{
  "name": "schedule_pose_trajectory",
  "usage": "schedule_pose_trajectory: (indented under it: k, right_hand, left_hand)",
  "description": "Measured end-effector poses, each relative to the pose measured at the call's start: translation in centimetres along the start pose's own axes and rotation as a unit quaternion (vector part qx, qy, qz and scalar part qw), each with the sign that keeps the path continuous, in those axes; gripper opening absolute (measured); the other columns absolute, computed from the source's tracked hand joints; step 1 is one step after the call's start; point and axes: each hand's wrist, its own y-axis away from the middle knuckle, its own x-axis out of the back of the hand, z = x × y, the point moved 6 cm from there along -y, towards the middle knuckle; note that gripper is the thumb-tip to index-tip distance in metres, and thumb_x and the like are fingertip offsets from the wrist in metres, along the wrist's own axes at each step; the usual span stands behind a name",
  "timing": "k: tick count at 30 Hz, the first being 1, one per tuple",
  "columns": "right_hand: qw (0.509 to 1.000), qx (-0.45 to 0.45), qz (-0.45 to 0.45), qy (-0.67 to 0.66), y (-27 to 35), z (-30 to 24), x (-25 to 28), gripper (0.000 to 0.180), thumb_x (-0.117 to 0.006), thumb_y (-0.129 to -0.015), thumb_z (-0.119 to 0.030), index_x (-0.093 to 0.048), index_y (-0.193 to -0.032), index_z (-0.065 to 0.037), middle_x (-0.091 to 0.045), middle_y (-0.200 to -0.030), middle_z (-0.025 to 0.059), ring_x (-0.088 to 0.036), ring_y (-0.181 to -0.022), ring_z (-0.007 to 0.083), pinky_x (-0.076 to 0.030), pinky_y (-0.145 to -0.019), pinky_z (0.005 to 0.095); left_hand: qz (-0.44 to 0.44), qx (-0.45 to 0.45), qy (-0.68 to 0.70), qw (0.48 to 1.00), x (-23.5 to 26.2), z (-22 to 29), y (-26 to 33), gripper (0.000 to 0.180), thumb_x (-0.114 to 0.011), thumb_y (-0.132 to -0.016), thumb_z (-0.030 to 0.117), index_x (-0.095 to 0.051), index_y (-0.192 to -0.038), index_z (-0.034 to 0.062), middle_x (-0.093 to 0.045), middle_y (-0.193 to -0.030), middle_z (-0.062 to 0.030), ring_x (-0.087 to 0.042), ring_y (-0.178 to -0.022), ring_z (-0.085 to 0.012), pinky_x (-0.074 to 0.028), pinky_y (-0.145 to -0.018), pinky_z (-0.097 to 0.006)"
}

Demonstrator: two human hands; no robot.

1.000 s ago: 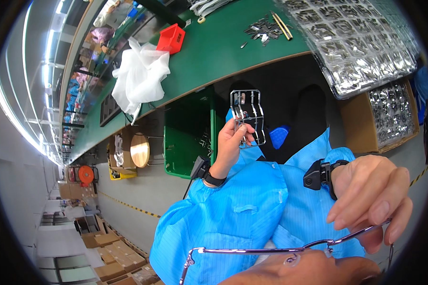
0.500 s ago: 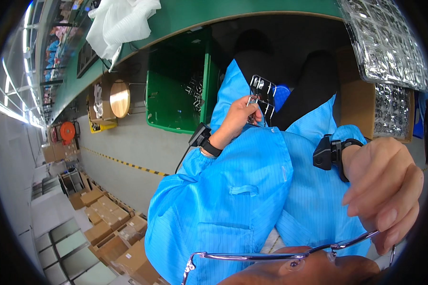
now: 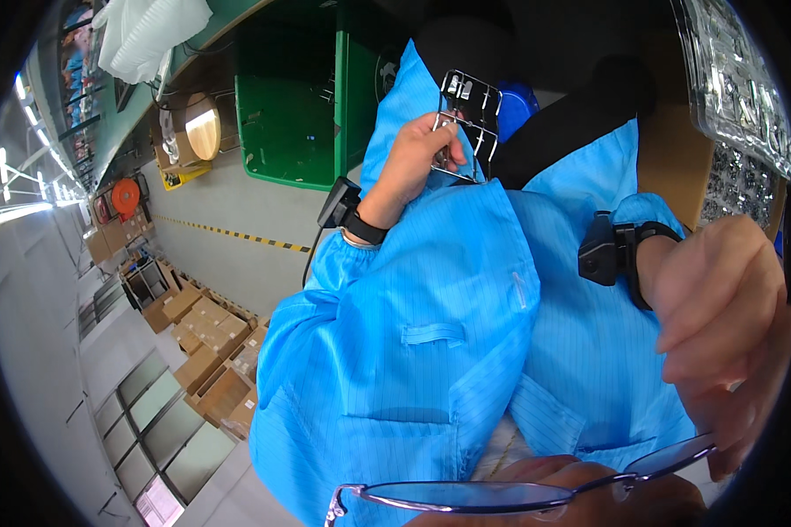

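Note:
My left hand [image 3: 419, 156] is closed around the lower left side of a shiny chrome frame [image 3: 471, 112] with small parts on thin bars, held above my lap. The fingers hide part of that frame. Raised at the right, my right hand [image 3: 716, 299] is close to the thin metal rim of a pair of glasses [image 3: 492, 497]. Its fingers are curled and somewhat blurred; whether anything is inside them is hidden, and I cannot tell if they touch the glasses.
A green bin [image 3: 290, 132] stands at the left, with a round wooden stool [image 3: 203, 128] beyond it. Clear trays of shiny parts [image 3: 740, 83] are stacked at the right, above a cardboard box [image 3: 677, 167]. White wrapping [image 3: 149, 39] lies on the green bench. Cartons [image 3: 211, 329] stand farther left.
The view has shifted, so the bench and bin sit higher and farther left. My right hand's fingers have curled in more. My left hand keeps hold of the chrome frame.

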Motion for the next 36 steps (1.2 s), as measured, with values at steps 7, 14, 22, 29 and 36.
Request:
schedule_pose_trajectory:
  k: [7, 14, 22, 29, 36]
  right_hand:
    - [0.999, 0.011, -0.025, 0.016, 1.0, -1.4, -1.1, 0.016, -0.070, -0.083, -0.031, -0.073, -0.093, -0.020, -0.064, -0.096, -0.0012, -0.065, -0.065, 0.0110, -0.055, -0.057, 0.0231]
    - [0.999, 0.037, -0.010, 0.035, 0.7, -1.6, -3.0, 0.019, -0.071, -0.082, -0.034, -0.073, -0.096, -0.022, -0.064, -0.097, -0.0026, -0.065, -0.064, 0.0103, -0.054, -0.057, 0.0230]
    - [0.992, 0.085, 0.084, 0.034, -1.2, -1.9, -4.3, 0.026, -0.073, -0.079, -0.034, -0.070, -0.102, -0.021, -0.063, -0.106, 0.0027, -0.065, -0.057, 0.0131, -0.053, -0.051, 0.0235]
    - [0.978, 0.117, 0.156, 0.077, -3.5, -1.5, -1.0, 0.031, -0.073, -0.079, -0.028, -0.067, -0.109, -0.021, -0.061, -0.111, 0.0038, -0.066, -0.057, 0.0154, -0.054, -0.047, 0.0249]
    - [0.972, 0.056, 0.190, 0.127, -7.1, 0.3, 4.5, 0.042, -0.073, -0.079, -0.022, -0.059, -0.119, -0.022, -0.056, -0.119, 0.0032, -0.065, -0.054, 0.0167, -0.055, -0.046, 0.0258]
  left_hand:
    - [-0.002, -0.006, -0.034, 0.999, 0.0, 0.3, 0.4, 0.022, -0.047, -0.096, 0.017, -0.057, -0.108, 0.0015, -0.060, -0.070, -0.0056, -0.059, -0.062, -0.0127, -0.048, -0.057, -0.023]
    - [-0.031, -0.026, 0.000, 0.999, -0.2, 0.2, 0.8, 0.016, -0.051, -0.093, 0.013, -0.056, -0.101, 0.0003, -0.060, -0.068, -0.0066, -0.061, -0.061, -0.0150, -0.049, -0.053, -0.024]
    - [-0.064, -0.013, 0.007, 0.998, 0.3, 0.4, -1.0, 0.019, -0.050, -0.094, 0.014, -0.056, -0.107, 0.0010, -0.059, -0.067, -0.0054, -0.060, -0.062, -0.0145, -0.048, -0.054, -0.024]
    - [-0.105, 0.094, 0.019, 0.990, -0.8, 0.5, -5.6, 0.020, -0.047, -0.096, 0.019, -0.057, -0.105, 0.0038, -0.057, -0.066, -0.0032, -0.061, -0.062, -0.0134, -0.048, -0.054, -0.022]
    - [-0.097, 0.198, 0.037, 0.975, -2.1, 0.0, -9.6, 0.016, -0.050, -0.094, 0.019, -0.057, -0.101, 0.0067, -0.057, -0.066, -0.0030, -0.060, -0.061, -0.0148, -0.047, -0.051, -0.025]
